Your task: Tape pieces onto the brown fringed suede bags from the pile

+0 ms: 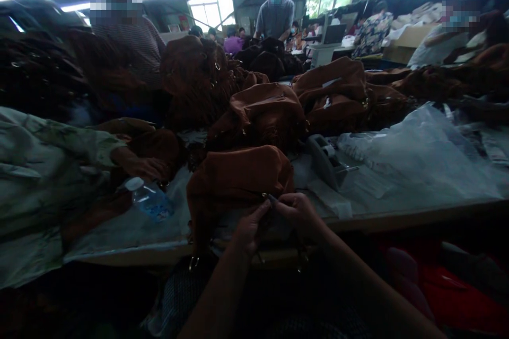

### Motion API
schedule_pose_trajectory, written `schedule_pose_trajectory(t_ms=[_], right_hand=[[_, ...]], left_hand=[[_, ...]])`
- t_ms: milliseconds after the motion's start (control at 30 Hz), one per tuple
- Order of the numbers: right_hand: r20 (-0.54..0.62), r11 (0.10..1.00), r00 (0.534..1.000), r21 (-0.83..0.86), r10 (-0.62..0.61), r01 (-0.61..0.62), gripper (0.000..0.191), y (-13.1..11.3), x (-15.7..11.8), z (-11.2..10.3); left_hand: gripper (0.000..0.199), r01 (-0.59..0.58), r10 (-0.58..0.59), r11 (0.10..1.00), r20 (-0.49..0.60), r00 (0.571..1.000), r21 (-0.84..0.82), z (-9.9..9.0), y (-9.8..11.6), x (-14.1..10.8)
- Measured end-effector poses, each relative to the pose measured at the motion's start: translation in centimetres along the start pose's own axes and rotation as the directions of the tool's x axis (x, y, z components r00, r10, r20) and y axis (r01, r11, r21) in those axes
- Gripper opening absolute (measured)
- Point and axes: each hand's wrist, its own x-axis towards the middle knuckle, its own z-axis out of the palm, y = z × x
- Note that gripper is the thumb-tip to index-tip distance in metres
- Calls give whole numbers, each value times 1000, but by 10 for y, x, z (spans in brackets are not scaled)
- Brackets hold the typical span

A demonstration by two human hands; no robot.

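A brown bag [242, 169] of soft material lies on the table's near edge, straight in front of me. Its straps with gold-coloured metal clips [193, 263] hang over the edge. My left hand [250, 228] is closed in a pinch at the near side of the bag. Beside it, my right hand [296, 209] pinches a small dark piece with a shiny metal end [264, 195], close to the left fingertips. The dim light hides whether this piece is attached to the bag, and exactly what the left fingers grip.
A tape dispenser [328, 161] and clear plastic bags [421, 153] lie to the right. At left are a plastic bottle [153, 201] and a co-worker's hand [141, 164] on another brown bag. More brown bags [266, 108] are piled behind. Other people stand farther back.
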Motion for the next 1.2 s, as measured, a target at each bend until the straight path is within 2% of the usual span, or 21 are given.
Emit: schedule_pose_trajectory(t_ms=[133,267,433,633,700,900,1200], right_hand=[[-37,989,997,-128,-72,67,38,-2,0,-2],[-133,949,979,-297,-152,107,25,-7,-2,-2],[-216,936,953,-327,-212,134,16,-5,-4,5],[-290,927,922,-344,-256,149,16,-2,-5,10],[-296,934,924,-328,-243,141,18,-2,-3,10],[-261,976,962,-215,-85,28,35,1,7,5],[-186,977,980,-209,-72,32,29,-1,17,-3]], left_hand=[[22,-102,101,994,-41,994,-26,4,-11,6],[28,-172,169,985,-105,980,-21,6,-15,12],[34,-221,207,969,-126,970,-106,8,-17,17],[25,-215,194,971,-179,965,-109,10,-19,22],[24,-211,188,971,-193,963,-108,11,-19,22],[28,-185,163,977,-191,968,-104,16,-24,17],[29,-88,76,991,-121,990,-99,12,-23,18]])
